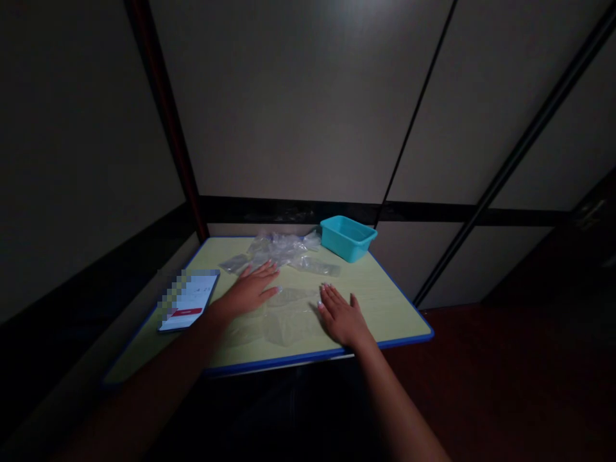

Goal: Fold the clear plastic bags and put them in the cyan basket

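A clear plastic bag lies flat on the pale yellow-green table, between my two hands. My left hand is over the table at the bag's left side, fingers apart, near a heap of crumpled clear bags. Palm down at the bag's right edge rests my right hand, its fingers stretched out and its thumb slightly apart. Neither hand holds anything. The bag's outline is faint against the tabletop.
A turquoise plastic basket stands at the table's back right corner. On the left lies a tablet or phone with a lit screen, partly pixelated. The table has a blue edge, and panelled walls rise behind and to the left.
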`<state>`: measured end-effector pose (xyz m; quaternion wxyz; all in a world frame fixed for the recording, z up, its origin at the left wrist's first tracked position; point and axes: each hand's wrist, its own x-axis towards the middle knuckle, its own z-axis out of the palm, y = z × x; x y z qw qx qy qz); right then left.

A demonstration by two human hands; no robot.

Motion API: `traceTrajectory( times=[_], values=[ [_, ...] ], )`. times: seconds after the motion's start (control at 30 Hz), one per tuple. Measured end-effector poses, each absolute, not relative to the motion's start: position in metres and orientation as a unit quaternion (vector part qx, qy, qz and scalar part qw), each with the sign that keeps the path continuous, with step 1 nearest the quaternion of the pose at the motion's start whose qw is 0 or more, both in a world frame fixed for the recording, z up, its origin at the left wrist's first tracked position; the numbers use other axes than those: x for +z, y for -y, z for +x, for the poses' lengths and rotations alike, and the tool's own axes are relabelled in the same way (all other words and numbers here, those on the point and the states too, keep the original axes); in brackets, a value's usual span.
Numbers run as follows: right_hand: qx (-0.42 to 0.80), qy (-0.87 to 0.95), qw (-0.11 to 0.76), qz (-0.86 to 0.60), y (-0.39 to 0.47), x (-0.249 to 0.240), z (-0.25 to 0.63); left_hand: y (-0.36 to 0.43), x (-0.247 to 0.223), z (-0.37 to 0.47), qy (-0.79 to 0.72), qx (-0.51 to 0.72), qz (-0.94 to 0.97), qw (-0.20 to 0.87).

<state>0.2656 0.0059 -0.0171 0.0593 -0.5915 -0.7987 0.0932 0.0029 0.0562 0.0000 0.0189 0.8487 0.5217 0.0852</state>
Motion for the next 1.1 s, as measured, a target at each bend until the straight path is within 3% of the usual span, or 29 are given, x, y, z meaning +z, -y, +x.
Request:
traceTrajectory(
  times=[0.17, 0.3, 0.53, 1.1],
  values=[
    [0.094, 0.803, 0.071, -0.584, -0.006, -0.019, 0.265, -0.028, 0.024, 0.045, -0.511, 0.048, 0.858, 0.023],
    [0.088, 0.807, 0.062, -0.581, -0.008, -0.022, 0.266, -0.01, 0.012, 0.099, -0.496, 0.018, 0.86, 0.116],
    [0.056, 0.827, 0.025, -0.559, -0.011, -0.022, 0.266, -0.019, -0.003, 0.16, -0.569, 0.083, 0.799, 0.175],
    [0.067, 0.808, 0.028, -0.585, -0.009, -0.021, 0.264, -0.01, -0.019, 0.098, -0.649, 0.051, 0.751, 0.106]
  ],
)
